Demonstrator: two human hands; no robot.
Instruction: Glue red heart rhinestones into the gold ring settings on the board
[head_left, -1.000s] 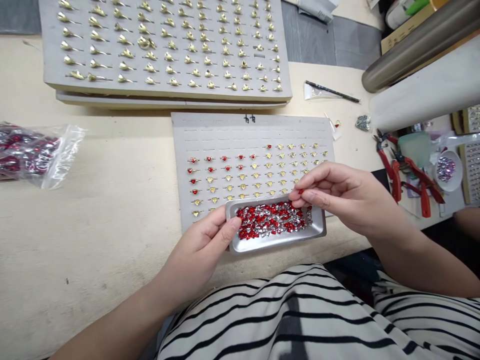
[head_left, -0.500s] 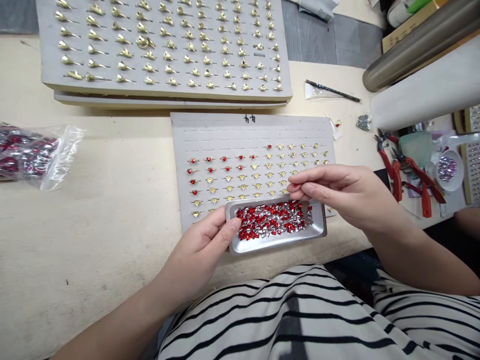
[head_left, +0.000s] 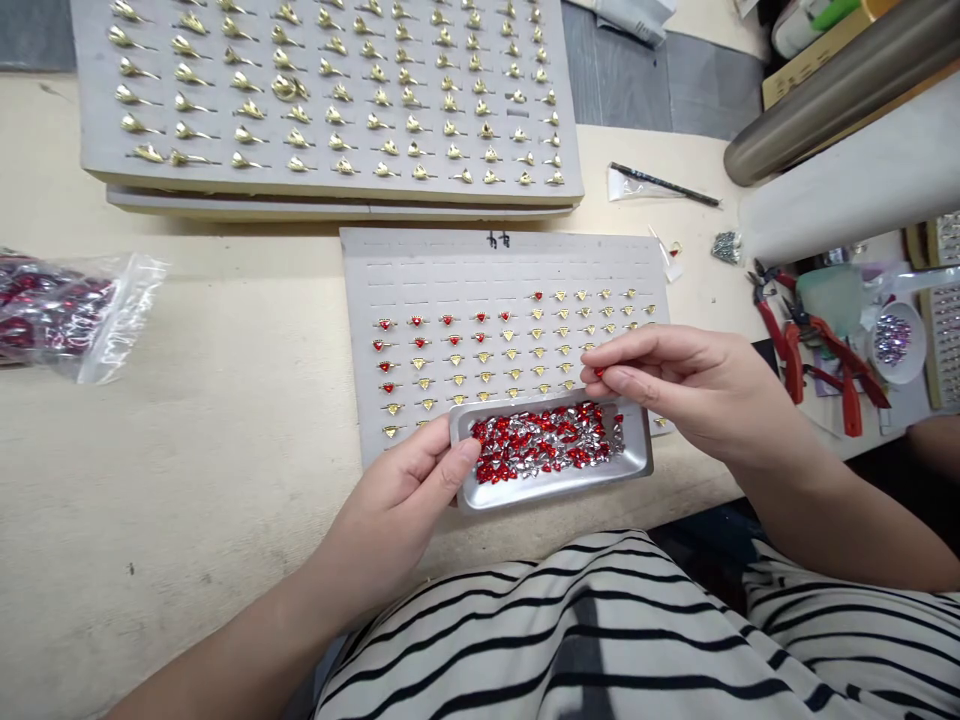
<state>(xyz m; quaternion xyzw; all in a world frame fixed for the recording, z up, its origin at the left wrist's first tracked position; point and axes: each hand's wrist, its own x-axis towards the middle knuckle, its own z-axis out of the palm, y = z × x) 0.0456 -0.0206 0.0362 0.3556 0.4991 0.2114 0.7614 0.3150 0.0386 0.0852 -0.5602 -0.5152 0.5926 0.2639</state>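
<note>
My left hand (head_left: pixel 409 480) grips the left end of a shallow metal tray (head_left: pixel 551 492), thumb over its rim. Inside lie many small red gems (head_left: pixel 517 440), some turned silver side up. Above the tray's right end, my right hand (head_left: pixel 675 390) pinches a red gem (head_left: pixel 599 372) between thumb and fingertips. Behind and partly under the tray is a grey foam board (head_left: pixel 435 268) with rows of gold rings (head_left: pixel 485 377). Several rings at its left and upper rows carry red stones (head_left: pixel 417 321); the others show bare heart-like settings. The tray and my right hand hide some rings.
A larger stacked foam board (head_left: pixel 337 185) full of gold rings stands behind. At left lies a plastic bag of red gems (head_left: pixel 60 310). Red-handled pliers (head_left: pixel 787 345), a white dish of shiny stones (head_left: pixel 896 342), a black pen (head_left: pixel 666 184) and a large roll (head_left: pixel 840 190) are on the right.
My right hand has shifted very slightly to the right, still pinching the red gem. The tray and my left hand stay nearly where they were.
</note>
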